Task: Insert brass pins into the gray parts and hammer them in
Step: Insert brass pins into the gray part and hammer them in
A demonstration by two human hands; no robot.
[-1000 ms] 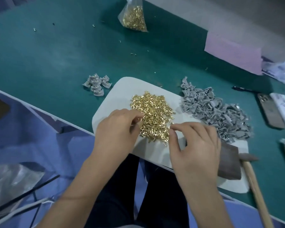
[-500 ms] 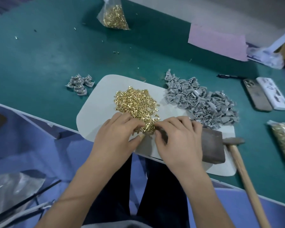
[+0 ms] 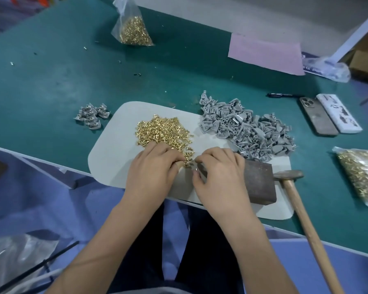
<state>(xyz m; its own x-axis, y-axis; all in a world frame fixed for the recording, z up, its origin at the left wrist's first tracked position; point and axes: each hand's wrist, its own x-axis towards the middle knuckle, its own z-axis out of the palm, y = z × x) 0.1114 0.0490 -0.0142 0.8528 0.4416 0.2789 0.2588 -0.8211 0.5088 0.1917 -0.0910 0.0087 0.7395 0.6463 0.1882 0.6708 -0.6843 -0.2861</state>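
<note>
Since the earlier frames, both hands have drawn together at the near edge of the brass pins (image 3: 164, 132) heap on the white mat (image 3: 106, 158). The left hand (image 3: 155, 168) rests curled on the heap's near side; whether it grips a pin cannot be determined. The right hand (image 3: 219, 177) pinches a small object, apparently a pin against a gray part. The gray parts (image 3: 244, 130) pile lies at the mat's far right corner. The hammer (image 3: 302, 206) lies untouched beside the metal block (image 3: 259, 183), so insertion appears under way and hammering not yet begun.
</note>
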